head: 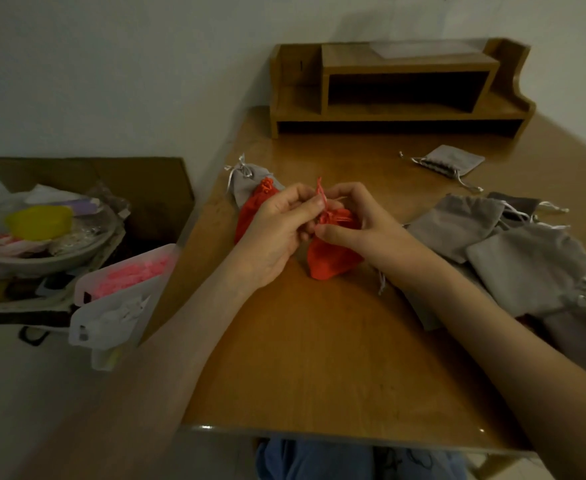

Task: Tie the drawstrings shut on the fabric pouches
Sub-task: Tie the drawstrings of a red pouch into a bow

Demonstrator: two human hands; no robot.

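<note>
A red fabric pouch [331, 261] stands on the wooden table [319, 358] between my hands, its neck gathered. My left hand [277, 230] pinches the red drawstring [321, 195] near its upright end. My right hand [360, 220] pinches the same drawstring at the pouch's neck, thumb pressed below the knot area. Behind my left hand lies a second red pouch [253, 209] with its strings knotted, and behind that a grey pouch [246, 181] with a tied silver ribbon.
Several grey pouches [526, 265] with loose strings lie heaped at the right, and one grey pouch [450, 161] lies apart at the back. A wooden desk shelf [402, 95] stands at the far edge. A cardboard box [77, 230] of clutter sits left of the table.
</note>
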